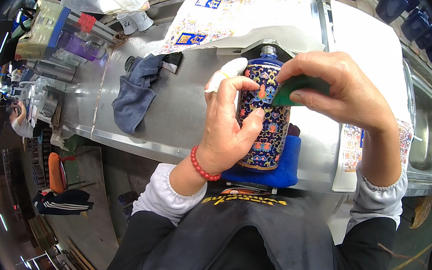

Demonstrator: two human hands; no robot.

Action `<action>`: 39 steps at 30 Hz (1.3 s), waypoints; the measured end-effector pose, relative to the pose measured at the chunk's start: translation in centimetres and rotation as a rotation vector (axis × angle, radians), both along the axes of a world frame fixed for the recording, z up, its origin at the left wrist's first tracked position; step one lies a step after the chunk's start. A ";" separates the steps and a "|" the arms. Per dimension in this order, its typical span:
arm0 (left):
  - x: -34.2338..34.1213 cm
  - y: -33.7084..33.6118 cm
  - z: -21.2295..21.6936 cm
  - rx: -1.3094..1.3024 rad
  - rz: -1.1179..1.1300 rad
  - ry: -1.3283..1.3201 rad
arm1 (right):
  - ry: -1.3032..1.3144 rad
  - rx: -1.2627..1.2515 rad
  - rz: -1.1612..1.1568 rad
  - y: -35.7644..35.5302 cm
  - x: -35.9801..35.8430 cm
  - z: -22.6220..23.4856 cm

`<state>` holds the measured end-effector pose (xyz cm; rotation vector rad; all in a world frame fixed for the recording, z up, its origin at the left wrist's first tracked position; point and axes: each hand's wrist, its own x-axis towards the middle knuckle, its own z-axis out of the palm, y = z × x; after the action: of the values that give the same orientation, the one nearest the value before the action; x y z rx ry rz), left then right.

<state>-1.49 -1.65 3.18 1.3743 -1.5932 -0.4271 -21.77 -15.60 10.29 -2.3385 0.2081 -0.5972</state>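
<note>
Gripping blue patterned bottle (264,116) upright on blue pad (281,169) at desk (175,114) edge, left hand (227,128) closed around it; right hand (338,93) pinches green scraper (293,88) against shoulder. Keep strokes light, bottle steady.

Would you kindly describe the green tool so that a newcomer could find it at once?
Start at the long metal workbench and find the dark blue flower-patterned bottle on a blue pad at its near edge. The green scraper is pinched in the right hand against the bottle's shoulder, the only plain green thing there.
</note>
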 end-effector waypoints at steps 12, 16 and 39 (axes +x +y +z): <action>-0.1 -0.2 0.1 -0.008 -0.002 0.024 | -0.009 0.046 -0.026 0.3 -0.4 -0.6; 0.0 0.1 0.1 -0.012 0.003 -0.047 | -0.024 0.058 -0.058 0.2 -0.8 -1.0; -2.6 0.0 2.8 -0.135 0.072 -0.559 | -0.100 0.171 -0.241 1.9 -3.3 -1.7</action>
<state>-4.07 -1.62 5.93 1.5202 -1.9653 0.1257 -25.11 -13.75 8.61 -2.1274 0.4808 -0.7802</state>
